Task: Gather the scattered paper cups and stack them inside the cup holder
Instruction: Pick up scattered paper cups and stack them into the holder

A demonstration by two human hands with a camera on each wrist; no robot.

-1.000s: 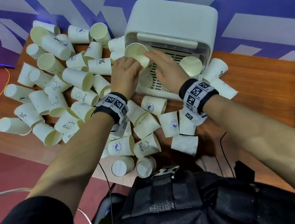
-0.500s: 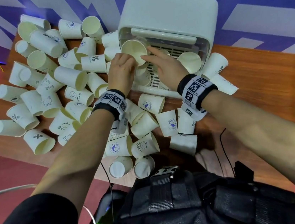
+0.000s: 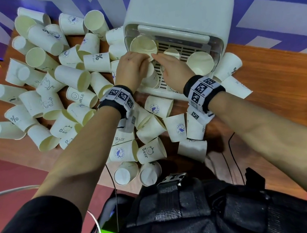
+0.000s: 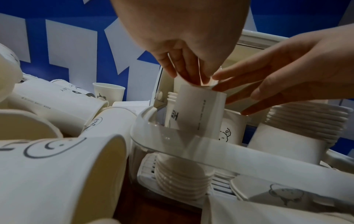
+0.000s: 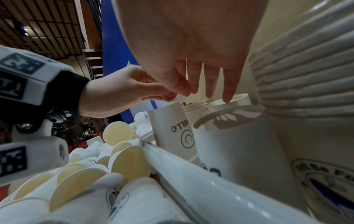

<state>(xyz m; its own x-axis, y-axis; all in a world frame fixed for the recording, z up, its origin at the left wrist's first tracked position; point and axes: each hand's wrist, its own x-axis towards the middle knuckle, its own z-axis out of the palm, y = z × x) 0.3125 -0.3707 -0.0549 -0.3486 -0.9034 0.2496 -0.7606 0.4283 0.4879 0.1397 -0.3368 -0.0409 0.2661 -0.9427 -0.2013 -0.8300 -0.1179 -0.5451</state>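
A white cup holder (image 3: 178, 10) stands at the table's back, with its clear front wall (image 4: 229, 153) facing me. Cup stacks stand inside it at the left (image 3: 143, 45) and the right (image 3: 200, 63). My left hand (image 3: 133, 68) pinches the rim of a "HELLO" paper cup (image 4: 199, 109), which stands upright in the holder's left part. My right hand (image 3: 171, 67) reaches in beside it, its straight fingers (image 4: 239, 86) touching that cup's rim. Many loose paper cups (image 3: 72, 79) lie scattered over the wooden table (image 3: 270, 86), mostly to the left.
More cups (image 3: 179, 128) lie under my wrists in front of the holder, and two (image 3: 228, 72) lean against its right side. A black bag (image 3: 180, 215) sits at the table's near edge. Thin cables (image 3: 234, 154) run over the table's right part. A blue and white wall is behind.
Both hands have stayed together at the holder's left side and moved slightly toward its front. The view has shifted a little closer to the table.
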